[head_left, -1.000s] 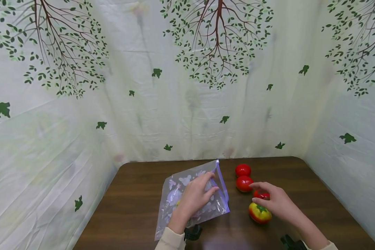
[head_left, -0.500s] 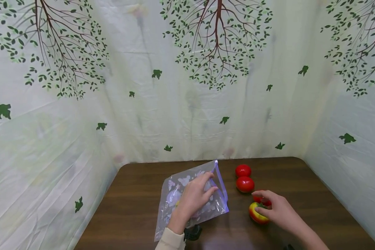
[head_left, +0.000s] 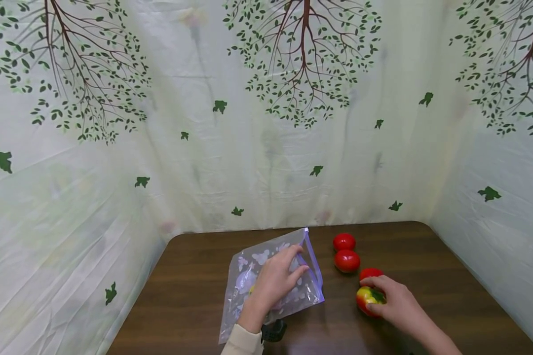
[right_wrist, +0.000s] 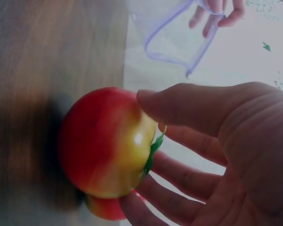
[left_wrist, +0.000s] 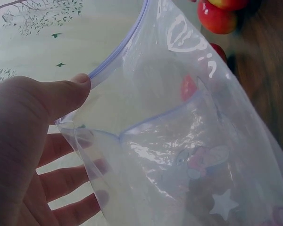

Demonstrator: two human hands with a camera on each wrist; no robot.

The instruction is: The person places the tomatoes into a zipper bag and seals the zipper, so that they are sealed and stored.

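My left hand point(head_left: 276, 278) pinches the purple zip edge of a clear zip bag point(left_wrist: 179, 160) printed with pale shapes, thumb on one side and fingers on the other. The bag's mouth gapes towards the right. A small yellow patch point(head_left: 251, 289) shows through the plastic beside that hand. On the right, my right hand point(head_left: 401, 301) grips a red-and-yellow tomato point(right_wrist: 104, 141) with a green leafy top, thumb at one side and fingers round the other. Just behind it sits a red tomato point(head_left: 370, 273), partly covered by my fingers.
Two more red tomatoes, a nearer one point(head_left: 347, 261) and a farther one point(head_left: 344, 241), stand towards the back of the brown wooden table point(head_left: 195, 296). A pale cloth point(head_left: 275, 197) printed with trees and leaves hangs behind and along both sides.
My right hand has come down and nearer, from above the red tomato onto the red-and-yellow one, and now grips it. My left hand keeps holding the bag in place.
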